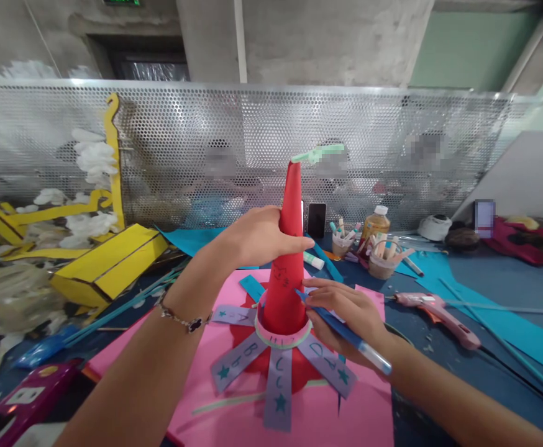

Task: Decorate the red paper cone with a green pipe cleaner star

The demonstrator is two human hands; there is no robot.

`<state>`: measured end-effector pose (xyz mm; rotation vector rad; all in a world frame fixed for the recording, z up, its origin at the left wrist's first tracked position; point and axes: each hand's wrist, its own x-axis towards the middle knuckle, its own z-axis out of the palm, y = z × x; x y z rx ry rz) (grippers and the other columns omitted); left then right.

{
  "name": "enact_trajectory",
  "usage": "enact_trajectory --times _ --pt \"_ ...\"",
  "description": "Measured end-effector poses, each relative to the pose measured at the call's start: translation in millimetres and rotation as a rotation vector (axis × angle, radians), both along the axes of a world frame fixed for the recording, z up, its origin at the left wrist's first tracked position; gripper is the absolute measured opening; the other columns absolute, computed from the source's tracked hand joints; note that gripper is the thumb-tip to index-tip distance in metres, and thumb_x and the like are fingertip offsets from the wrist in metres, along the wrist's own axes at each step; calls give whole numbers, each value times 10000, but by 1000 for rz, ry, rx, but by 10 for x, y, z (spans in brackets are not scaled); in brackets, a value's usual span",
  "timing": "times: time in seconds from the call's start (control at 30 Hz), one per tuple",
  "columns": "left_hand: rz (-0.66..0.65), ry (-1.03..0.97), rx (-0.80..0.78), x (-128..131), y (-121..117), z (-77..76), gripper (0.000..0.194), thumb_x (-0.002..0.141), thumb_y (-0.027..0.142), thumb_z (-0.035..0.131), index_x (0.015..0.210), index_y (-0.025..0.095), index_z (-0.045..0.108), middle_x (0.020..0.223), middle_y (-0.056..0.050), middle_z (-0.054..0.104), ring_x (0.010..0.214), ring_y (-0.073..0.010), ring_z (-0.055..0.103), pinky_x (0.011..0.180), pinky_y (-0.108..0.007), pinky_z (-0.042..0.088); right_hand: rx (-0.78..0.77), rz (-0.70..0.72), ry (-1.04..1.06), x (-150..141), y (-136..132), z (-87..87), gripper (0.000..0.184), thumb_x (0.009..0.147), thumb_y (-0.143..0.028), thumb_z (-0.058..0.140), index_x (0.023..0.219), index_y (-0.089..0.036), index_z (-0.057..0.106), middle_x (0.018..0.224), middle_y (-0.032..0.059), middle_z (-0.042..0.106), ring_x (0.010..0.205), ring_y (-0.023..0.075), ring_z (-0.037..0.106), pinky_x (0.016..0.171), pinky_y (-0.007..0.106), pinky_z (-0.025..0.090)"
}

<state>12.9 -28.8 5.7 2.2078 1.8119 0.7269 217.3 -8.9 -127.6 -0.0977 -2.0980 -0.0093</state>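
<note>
A red paper cone (290, 267) stands upright on a pink foam sheet (346, 410), with a small face drawn on its lower part. My left hand (257, 236) grips the cone around its middle. My right hand (341, 310) holds a blue marker (350, 335), whose tip touches the cone's lower side. A pale green strip (318, 153) lies across the cone's top. Around the base sit a pink-and-green paper ring (283, 335) and lavender paper strips (278, 388) with letters and stars, over a red paper shape (248, 354).
A pink glue gun (439, 320) lies to the right on teal paper (499, 316). Behind stand cups of markers (381, 264), a glue bottle (374, 226) and a phone (317, 220). Yellow cardboard pieces (108, 264) and white fluff (94, 161) lie left, before a perforated metal screen (253, 124).
</note>
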Motion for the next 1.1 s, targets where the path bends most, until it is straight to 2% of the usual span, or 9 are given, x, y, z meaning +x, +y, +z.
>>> enact_trajectory --times 0.57,0.97,1.1 --pt "9 -8 7 14 10 -7 370 784 603 689 737 236 686 760 -2 739 686 -209 672 580 -318 471 -33 -74 -4 -11 10 -75 217 875 -47 636 1037 -186 597 934 97 753 1061 222 747 942 296 617" --pt "9 -24 -10 13 -3 5 369 779 599 695 754 231 685 773 -12 742 682 -213 669 577 -312 465 -44 -82 -2 -3 -3 -56 210 888 -67 593 1046 -206 585 978 104 761 1061 219 749 910 309 630" --pt "6 -16 -21 27 -27 29 376 782 598 692 747 224 676 768 -20 741 685 -219 667 587 -317 458 -63 -42 -30 24 -1 -31 218 890 -93 595 1066 -221 586 969 87 759 1095 229 741 908 318 633"
